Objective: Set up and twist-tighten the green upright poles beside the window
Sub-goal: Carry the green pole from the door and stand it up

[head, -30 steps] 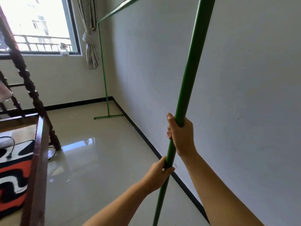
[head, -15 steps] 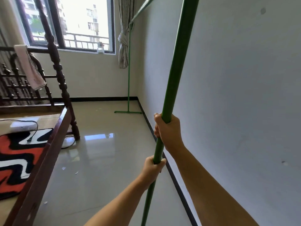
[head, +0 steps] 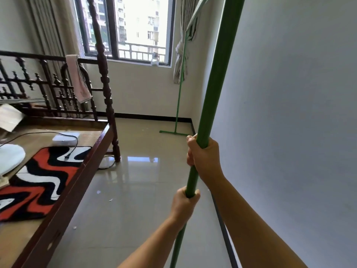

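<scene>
On my left, the wooden bed frame [head: 81,182] is running along the floor, a patterned mat [head: 38,180] lying on it. Past it, the far green pole [head: 180,93] is standing on its foot bar by the window [head: 135,29], just in front of the tied curtain [head: 181,53]. My left hand [head: 183,204] is closing fully around the thinner lower section of the near green pole [head: 218,78], and my right hand [head: 204,159] is wrapping tight around the thicker upper sleeve just above it, close to the wall [head: 289,113]. I am judging this as the twist-lock step. If my palms are slipping, the joint is staying loose and the upper section may be sliding down later. The pole is leaning, so twisting hard could be kicking its unseen foot sideways or scraping the wall.
</scene>
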Available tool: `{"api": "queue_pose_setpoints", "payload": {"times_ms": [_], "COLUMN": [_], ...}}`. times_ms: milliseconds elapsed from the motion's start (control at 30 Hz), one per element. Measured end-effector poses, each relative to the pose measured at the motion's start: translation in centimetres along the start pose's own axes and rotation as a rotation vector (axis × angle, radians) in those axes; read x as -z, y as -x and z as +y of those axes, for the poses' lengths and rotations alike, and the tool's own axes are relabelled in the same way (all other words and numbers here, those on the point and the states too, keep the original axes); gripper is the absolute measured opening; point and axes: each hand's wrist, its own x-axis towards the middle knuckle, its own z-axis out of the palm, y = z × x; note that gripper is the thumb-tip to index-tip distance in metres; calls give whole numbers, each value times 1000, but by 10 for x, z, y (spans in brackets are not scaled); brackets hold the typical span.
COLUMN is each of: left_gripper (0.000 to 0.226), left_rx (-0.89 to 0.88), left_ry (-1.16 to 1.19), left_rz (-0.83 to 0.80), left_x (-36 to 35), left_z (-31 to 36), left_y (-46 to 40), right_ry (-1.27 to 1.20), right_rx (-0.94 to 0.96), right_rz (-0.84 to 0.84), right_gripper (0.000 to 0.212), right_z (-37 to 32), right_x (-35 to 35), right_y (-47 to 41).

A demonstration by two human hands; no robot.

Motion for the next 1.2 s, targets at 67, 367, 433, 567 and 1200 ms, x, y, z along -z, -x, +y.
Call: {"api": "queue_pose_setpoints", "payload": {"times_ms": [67, 367, 433, 567, 1200], "left_gripper": [24, 35, 38, 39, 26], "left_rx": [1, -1, 11, 26, 52], "left_ry": [-2, -9, -3, -12, -90], "left_rz": [-2, -121, -186, -307, -543], "left_x": [1, -2, -7, -17, -77], "left_z": [-1, -5, -3, 5, 6], "left_y": [-6, -36, -43, -61, -213], "right_ry": [6, 106, 146, 230, 356], "right_rx": [2, 57, 66, 81, 136], "right_rz": [-3, 178, 255, 402, 665], "right_gripper": [27, 27, 27, 31, 31], "right_z": [3, 12, 15, 25, 74], "right_x": [0, 1, 5, 15, 79], "right_y": [-6, -19, -24, -39, -173]}}
